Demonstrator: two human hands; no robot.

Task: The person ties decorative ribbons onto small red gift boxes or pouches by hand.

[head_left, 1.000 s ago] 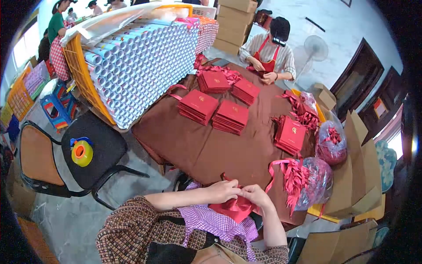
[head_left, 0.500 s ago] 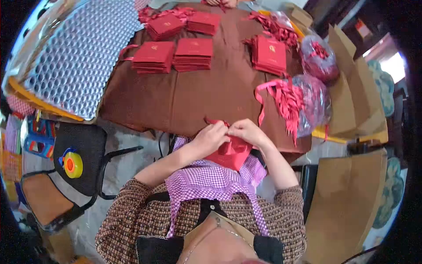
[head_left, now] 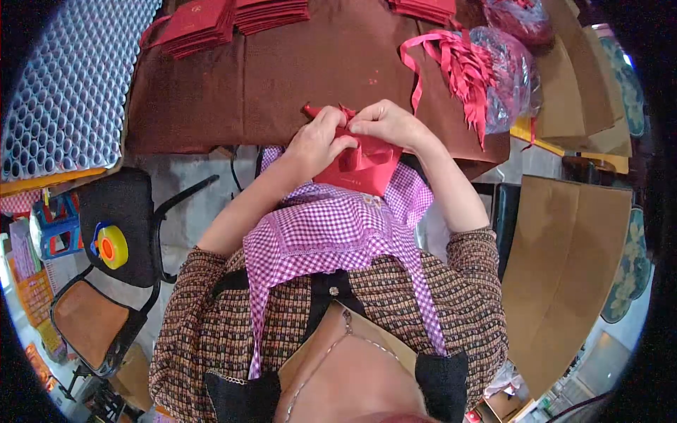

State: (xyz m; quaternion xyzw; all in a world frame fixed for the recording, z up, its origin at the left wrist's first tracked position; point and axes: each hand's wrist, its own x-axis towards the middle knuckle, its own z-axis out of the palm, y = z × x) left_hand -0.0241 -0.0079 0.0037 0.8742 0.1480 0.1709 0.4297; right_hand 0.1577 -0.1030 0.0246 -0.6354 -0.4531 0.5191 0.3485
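Over my lap, at the near table edge, is a red paper bag [head_left: 370, 178] with its mouth spread open toward me. My left hand [head_left: 319, 144] grips the bag's far rim from the left, its thumb reaching over the opening. Close beside it, my right hand [head_left: 388, 127] pinches the same rim between thumb and fingers. A short red ribbon end [head_left: 310, 111] sticks out past my left fingertips. Whether ribbon also lies between my fingers is hidden.
On the brown-covered table [head_left: 296, 77] lie stacks of red printed bags [head_left: 194, 27]. Red ribbons [head_left: 462, 74] spill beside a clear plastic bag [head_left: 511, 84] at right. Cardboard [head_left: 564, 275] stands at my right. At left are a tube tray [head_left: 70, 77] and a chair holding a tape roll [head_left: 111, 247].
The view has tilted down toward me, so the far stacks have slid up or out of sight. My left thumb has lifted away from the fingers, over the bag's mouth.
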